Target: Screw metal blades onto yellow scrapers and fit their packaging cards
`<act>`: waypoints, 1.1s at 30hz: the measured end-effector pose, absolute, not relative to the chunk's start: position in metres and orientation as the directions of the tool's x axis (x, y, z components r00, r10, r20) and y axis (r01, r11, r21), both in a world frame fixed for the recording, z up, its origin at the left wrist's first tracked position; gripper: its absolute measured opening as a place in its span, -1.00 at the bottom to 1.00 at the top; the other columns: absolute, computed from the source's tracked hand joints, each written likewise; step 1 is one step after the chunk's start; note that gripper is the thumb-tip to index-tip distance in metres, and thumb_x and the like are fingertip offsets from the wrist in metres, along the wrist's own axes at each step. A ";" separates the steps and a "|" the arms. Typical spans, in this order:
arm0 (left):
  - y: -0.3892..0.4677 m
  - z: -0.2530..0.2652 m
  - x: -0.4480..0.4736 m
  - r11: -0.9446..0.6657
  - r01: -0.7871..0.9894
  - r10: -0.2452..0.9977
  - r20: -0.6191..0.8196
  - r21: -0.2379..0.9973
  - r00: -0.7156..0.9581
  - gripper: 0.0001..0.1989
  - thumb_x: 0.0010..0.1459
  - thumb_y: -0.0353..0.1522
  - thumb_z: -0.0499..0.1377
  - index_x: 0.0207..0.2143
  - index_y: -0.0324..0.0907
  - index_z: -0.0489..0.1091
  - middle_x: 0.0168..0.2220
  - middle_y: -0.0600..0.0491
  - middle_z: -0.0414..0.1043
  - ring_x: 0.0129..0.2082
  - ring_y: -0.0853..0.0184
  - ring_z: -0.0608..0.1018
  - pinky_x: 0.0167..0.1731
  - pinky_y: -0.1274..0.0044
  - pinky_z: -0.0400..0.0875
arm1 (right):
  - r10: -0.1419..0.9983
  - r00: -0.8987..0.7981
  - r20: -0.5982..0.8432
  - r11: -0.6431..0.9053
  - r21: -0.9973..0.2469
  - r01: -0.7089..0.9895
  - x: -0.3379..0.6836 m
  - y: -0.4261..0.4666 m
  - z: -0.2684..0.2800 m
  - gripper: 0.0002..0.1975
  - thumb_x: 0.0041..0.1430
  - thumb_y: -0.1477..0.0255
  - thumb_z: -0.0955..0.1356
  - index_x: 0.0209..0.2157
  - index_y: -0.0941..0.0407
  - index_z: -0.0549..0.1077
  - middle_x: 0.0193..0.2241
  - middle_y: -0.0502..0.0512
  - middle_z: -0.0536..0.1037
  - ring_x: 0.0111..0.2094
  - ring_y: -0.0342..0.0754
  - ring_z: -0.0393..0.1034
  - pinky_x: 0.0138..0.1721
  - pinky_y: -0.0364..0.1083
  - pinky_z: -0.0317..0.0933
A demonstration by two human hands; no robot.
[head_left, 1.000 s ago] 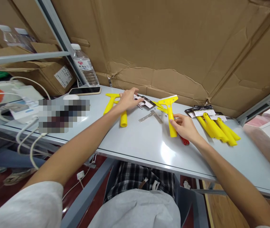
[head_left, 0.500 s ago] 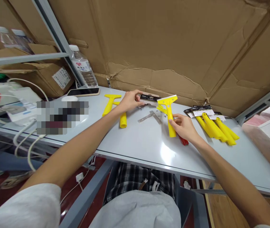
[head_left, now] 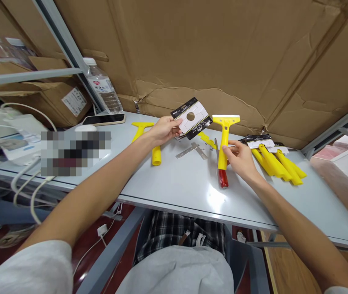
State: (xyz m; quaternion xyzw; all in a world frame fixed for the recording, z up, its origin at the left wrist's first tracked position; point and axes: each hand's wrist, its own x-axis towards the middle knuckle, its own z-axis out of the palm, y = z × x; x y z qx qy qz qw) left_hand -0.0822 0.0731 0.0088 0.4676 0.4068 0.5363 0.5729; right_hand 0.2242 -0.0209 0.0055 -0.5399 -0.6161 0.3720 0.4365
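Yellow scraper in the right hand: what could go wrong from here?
The red-handled tool shows close to the scraper in the right hand; they might knock. The card, pinched at one edge in the left hand, could bend or slip. Nearby metal strips might get brushed aside.

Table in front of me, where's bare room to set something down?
The table is bare from the metal strips to its near edge, left of the red handle. More room lies right of the carded yellow handles. It's crowded around the held card.
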 end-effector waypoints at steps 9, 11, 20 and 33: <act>0.054 0.009 -0.071 0.011 -0.213 0.956 0.052 0.977 0.288 -0.48 -0.03 -0.14 0.62 -0.16 -0.21 0.53 -0.26 -0.05 0.66 -0.42 0.35 0.66 -0.36 0.51 0.54 | 0.999 -0.007 0.043 0.043 -0.975 0.218 0.221 -0.022 0.014 -0.46 0.22 0.12 0.51 0.08 0.18 0.50 -0.21 0.20 0.65 -0.42 -0.12 0.53 -0.50 -0.14 0.49; 0.052 0.009 -0.068 0.040 -0.230 0.954 0.032 0.972 0.298 -0.48 -0.02 -0.14 0.62 -0.15 -0.21 0.54 -0.24 -0.05 0.66 -0.43 0.37 0.65 -0.34 0.51 0.56 | 1.000 0.001 0.027 0.026 -0.982 0.188 0.220 -0.022 0.015 -0.44 0.18 0.11 0.53 0.07 0.17 0.50 -0.23 0.18 0.64 -0.43 -0.14 0.51 -0.51 -0.15 0.48; 0.037 0.007 -0.055 -0.239 0.029 0.848 0.194 0.971 0.493 -0.65 0.06 -0.14 0.55 -0.26 -0.20 0.65 -0.18 -0.12 0.72 -0.14 0.14 0.73 -0.01 0.29 0.62 | 1.000 0.023 0.012 0.014 -0.997 -0.076 0.222 -0.018 0.017 -0.45 0.07 0.10 0.56 -0.06 0.10 0.41 -0.09 0.13 0.57 -0.21 -0.06 0.58 -0.40 -0.08 0.57; 0.029 0.011 -0.047 -0.293 0.093 0.898 0.240 0.952 0.368 -0.73 -0.01 -0.36 0.54 -0.25 -0.21 0.64 -0.22 -0.07 0.69 -0.18 0.13 0.71 -0.06 0.33 0.61 | 0.993 0.059 0.104 0.111 -0.983 -0.147 0.224 -0.017 0.020 -0.51 0.08 0.16 0.52 -0.14 0.06 0.24 -0.12 0.05 0.46 -0.10 -0.11 0.51 -0.13 0.00 0.63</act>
